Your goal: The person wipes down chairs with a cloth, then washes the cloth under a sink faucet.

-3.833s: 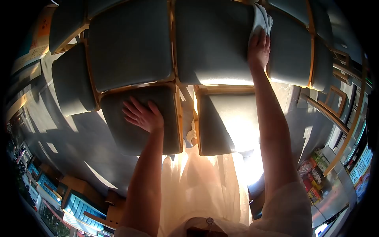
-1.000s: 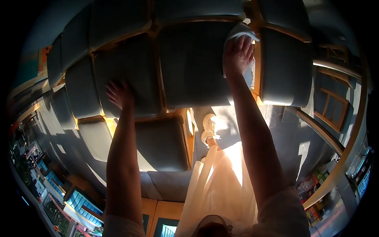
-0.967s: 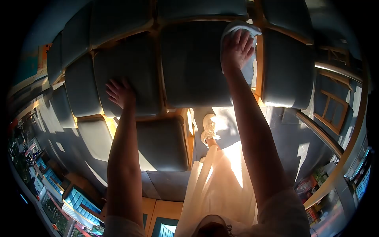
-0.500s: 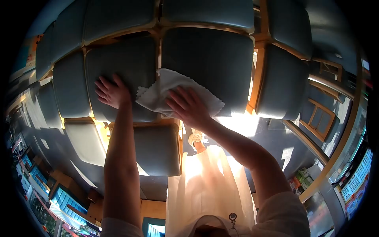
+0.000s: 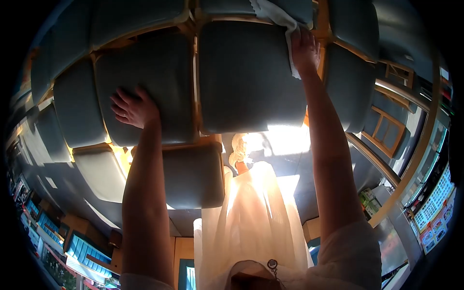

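A white cloth [image 5: 280,17] with a scalloped edge lies bunched and stretched over the far right corner of a dark cushioned seat [image 5: 246,79]. My right hand [image 5: 305,50] is on the cloth at that corner, arm reaching far out, with part of the cloth hidden beneath it. The fabric trails off to the far left, onto the seat behind. My left hand [image 5: 136,107] rests flat on the neighbouring dark seat [image 5: 169,72], fingers spread and nothing in them.
Several more cushioned seats with wooden frames stand packed close together, including a sunlit one [image 5: 100,171] and a nearer dark one [image 5: 191,176]. A metal rail [image 5: 374,159] runs along the right, with small wooden chairs [image 5: 385,130] beyond it. Bright sunlight falls on the floor.
My right hand has swept the cloth forward and right, from the seat's near left edge to its far right corner. My left hand stays on its seat.
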Action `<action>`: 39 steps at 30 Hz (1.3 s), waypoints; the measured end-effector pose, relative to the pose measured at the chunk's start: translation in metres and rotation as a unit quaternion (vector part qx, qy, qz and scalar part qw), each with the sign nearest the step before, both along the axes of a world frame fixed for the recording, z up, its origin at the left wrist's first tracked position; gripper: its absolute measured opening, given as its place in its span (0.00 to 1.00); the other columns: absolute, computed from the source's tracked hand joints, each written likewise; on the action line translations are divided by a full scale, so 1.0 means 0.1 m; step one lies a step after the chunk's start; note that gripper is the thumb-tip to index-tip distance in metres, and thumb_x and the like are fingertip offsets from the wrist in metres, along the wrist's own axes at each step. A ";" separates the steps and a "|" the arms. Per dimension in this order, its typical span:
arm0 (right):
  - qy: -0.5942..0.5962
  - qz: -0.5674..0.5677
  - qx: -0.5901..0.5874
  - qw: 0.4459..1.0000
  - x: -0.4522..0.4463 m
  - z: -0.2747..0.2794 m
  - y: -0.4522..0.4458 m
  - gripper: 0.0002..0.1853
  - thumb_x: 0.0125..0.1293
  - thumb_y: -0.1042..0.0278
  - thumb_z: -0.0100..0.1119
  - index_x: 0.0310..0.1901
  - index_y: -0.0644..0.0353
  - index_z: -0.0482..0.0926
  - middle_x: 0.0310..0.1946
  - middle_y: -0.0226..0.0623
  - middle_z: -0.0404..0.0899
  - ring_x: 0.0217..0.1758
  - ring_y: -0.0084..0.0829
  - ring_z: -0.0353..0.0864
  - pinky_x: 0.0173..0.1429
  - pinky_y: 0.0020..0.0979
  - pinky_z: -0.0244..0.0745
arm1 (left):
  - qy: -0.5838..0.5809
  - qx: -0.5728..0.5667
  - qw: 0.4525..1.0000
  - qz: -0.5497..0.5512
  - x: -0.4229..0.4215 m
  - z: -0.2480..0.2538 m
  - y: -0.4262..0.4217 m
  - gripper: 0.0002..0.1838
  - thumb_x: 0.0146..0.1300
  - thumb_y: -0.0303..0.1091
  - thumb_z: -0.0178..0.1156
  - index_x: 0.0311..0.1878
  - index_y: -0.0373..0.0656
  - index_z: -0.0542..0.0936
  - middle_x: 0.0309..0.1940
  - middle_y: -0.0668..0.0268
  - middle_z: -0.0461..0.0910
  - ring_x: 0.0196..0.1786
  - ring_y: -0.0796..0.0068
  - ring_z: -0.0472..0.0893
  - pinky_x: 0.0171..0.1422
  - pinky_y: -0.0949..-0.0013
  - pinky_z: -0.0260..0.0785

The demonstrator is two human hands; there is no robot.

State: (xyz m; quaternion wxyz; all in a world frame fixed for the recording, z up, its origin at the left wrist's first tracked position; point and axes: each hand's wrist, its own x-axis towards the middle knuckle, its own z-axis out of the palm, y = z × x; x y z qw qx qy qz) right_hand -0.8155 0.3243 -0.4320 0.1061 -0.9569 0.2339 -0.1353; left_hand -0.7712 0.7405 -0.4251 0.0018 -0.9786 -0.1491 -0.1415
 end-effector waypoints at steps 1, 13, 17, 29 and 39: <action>0.008 -0.001 0.002 1.000 -0.07 -0.01 0.03 0.21 0.62 0.50 0.42 0.52 0.51 0.70 0.52 0.41 0.69 0.54 0.44 0.67 0.59 0.42 0.60 | 0.005 -0.016 1.000 0.000 0.01 0.03 -0.02 0.34 0.60 0.60 0.39 0.64 0.50 0.58 0.66 0.59 0.53 0.66 0.50 0.52 0.67 0.47 0.41; -0.034 -0.180 -0.028 0.983 -1.84 0.02 1.46 0.25 0.64 0.59 0.40 0.61 0.63 0.59 0.61 0.52 0.55 0.65 0.52 0.52 0.65 0.48 0.49 | -0.006 -0.026 1.000 0.013 0.04 0.02 -0.05 0.34 0.59 0.60 0.40 0.64 0.51 0.58 0.66 0.61 0.53 0.66 0.50 0.51 0.67 0.47 0.39; 0.028 -0.068 0.025 0.997 -1.64 0.23 2.25 0.27 0.60 0.60 0.44 0.60 0.62 0.60 0.64 0.51 0.51 0.68 0.53 0.46 0.66 0.55 0.39 | -0.010 -0.058 0.998 0.017 0.04 0.08 -0.10 0.34 0.59 0.60 0.40 0.65 0.52 0.57 0.66 0.61 0.52 0.67 0.50 0.50 0.68 0.47 0.38; -0.019 0.242 0.043 0.969 0.40 0.45 1.66 0.19 0.56 0.63 0.50 0.51 0.51 0.70 0.55 0.38 0.63 0.58 0.42 0.61 0.62 0.45 0.54 | 0.052 -0.069 0.996 0.032 0.05 0.21 -0.10 0.35 0.59 0.56 0.44 0.66 0.50 0.54 0.68 0.61 0.47 0.68 0.49 0.47 0.69 0.47 0.35; -0.275 -0.256 0.370 0.850 0.75 0.35 -0.15 0.20 0.66 0.57 0.41 0.51 0.64 0.69 0.43 0.47 0.75 0.44 0.37 0.75 0.49 0.34 0.70 | 0.066 -0.059 0.995 0.042 0.08 0.30 -0.14 0.33 0.60 0.55 0.43 0.66 0.51 0.54 0.68 0.63 0.49 0.69 0.54 0.48 0.69 0.51 0.36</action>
